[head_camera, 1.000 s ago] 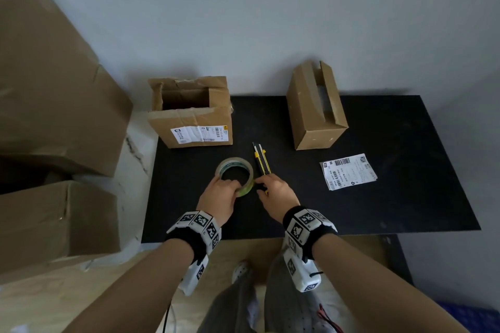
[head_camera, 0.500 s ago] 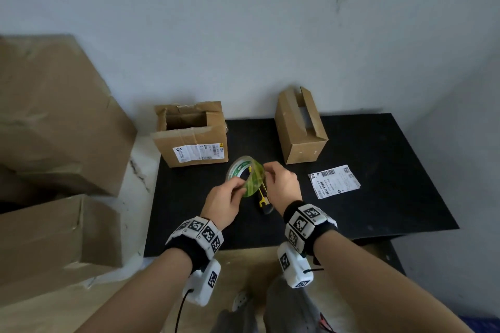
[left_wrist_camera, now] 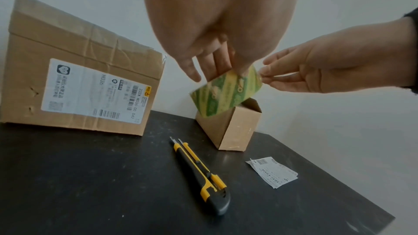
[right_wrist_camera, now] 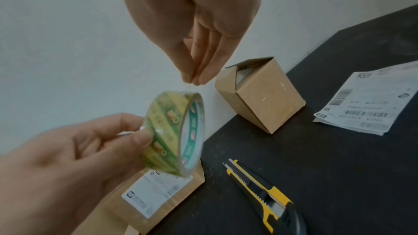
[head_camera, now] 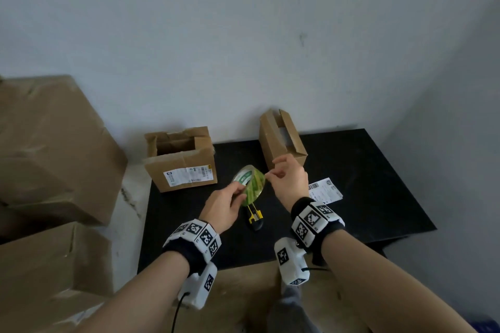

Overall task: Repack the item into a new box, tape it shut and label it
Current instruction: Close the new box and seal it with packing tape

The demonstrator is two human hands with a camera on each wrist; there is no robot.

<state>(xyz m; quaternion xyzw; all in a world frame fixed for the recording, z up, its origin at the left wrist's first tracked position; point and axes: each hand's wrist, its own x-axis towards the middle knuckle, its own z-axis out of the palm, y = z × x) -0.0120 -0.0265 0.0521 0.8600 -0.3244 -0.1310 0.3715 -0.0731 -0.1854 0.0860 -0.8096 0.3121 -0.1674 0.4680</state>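
A green-and-yellow tape roll is held on edge above the black table. My left hand grips its lower left side. My right hand pinches thumb and fingertips together at the roll's upper edge, on the tape end. The small open brown box stands at the back, something clear showing inside. A loose shipping label lies on the right.
The opened old box with its printed label stands back left. A yellow-black utility knife lies under the roll. Large cardboard boxes are stacked left of the table.
Both hands lifted the tape roll off the table and tipped it on edge. My right hand moved from the roll's side to pinching at its upper edge.
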